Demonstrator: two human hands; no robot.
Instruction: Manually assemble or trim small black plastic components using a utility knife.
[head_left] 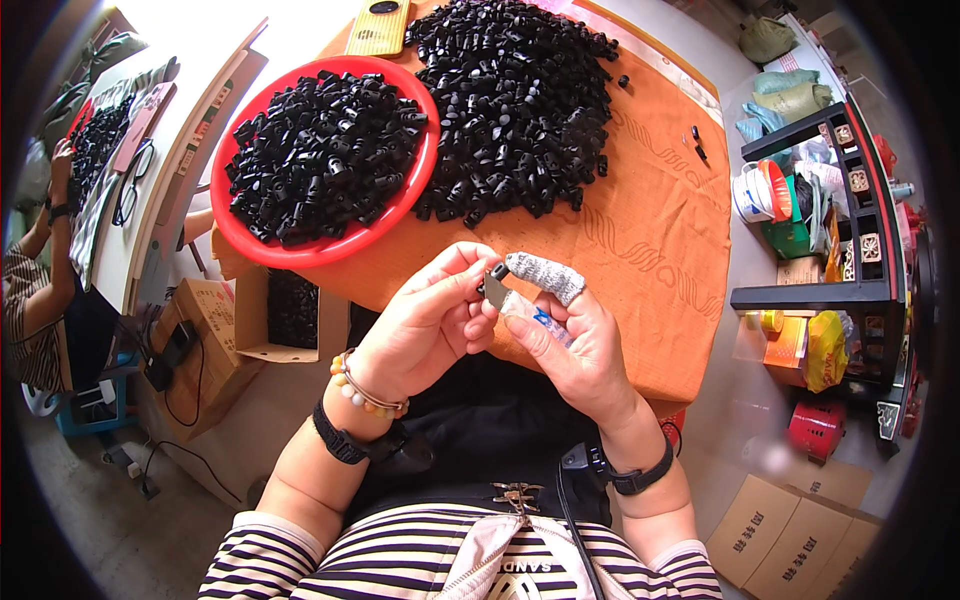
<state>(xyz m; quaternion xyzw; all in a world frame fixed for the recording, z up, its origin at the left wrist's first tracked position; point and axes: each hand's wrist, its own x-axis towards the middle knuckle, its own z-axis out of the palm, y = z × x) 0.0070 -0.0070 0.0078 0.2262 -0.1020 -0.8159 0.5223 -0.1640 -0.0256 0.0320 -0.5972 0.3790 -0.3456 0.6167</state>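
In front of my body, over the near edge of the table, my left hand (420,310) pinches a small black plastic part (499,271) between thumb and fingertips. My right hand (590,350) is closed around a small knife whose handle (540,318) is wrapped in clear and blue plastic. Its short metal blade (495,292) lies right against the black part. A grey knitted finger cover (545,275) sits on my right index finger. Beyond my left hand stands a round red tray (226,215) heaped with similar black parts.
A large heap of black parts (520,110) spreads over the orange tablecloth (650,260). A few loose pieces (698,145) lie to the right. An open cardboard box (292,315) of parts is below left. Another person (45,290) works at far left; a black shelf (820,295) stands right.
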